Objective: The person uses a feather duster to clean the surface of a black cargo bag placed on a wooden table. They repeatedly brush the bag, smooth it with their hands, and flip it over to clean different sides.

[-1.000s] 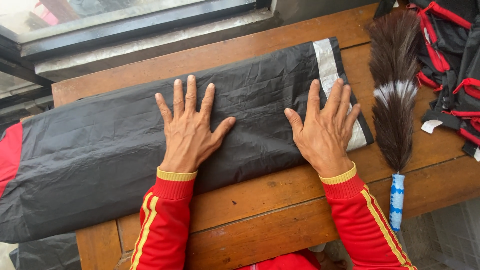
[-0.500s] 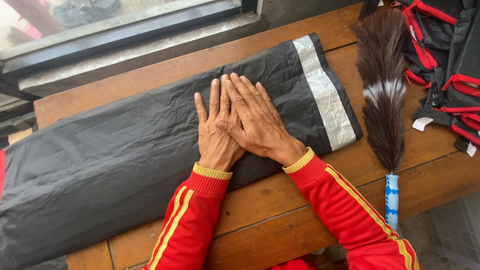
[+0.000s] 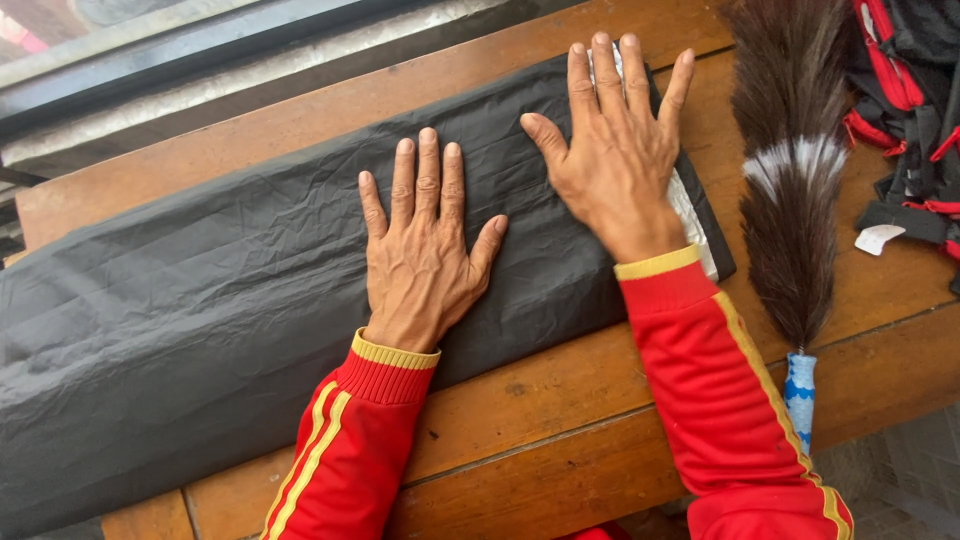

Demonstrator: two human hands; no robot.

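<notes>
Hands lie flat on a long folded black garment that stretches across a wooden table from the left edge of the view to just short of a feather duster. Left hand rests palm down near the middle of the fabric, fingers straight and close together, thumb angled out to the right; it grips nothing. Right hand presses palm down on the garment's right end, fingers spread wide and reaching the far edge, thumb pointing toward the left hand; it likewise holds nothing. The two hands are near each other but apart. A pale reflective strip shows at the garment's right end, largely covered by the right hand and wrist, so its full extent cannot be judged. Both forearms wear red sleeves with yellow cuffs and yellow side stripes. The fabric surface is creased, with finer wrinkles toward the left. The feather duster, dark brown with a white band and a blue-and-white handle, lies just beside the garment's right end, handle toward the viewer. Red-and-black clothing sits at the table's far right. A window frame runs along the table's far side.
</notes>
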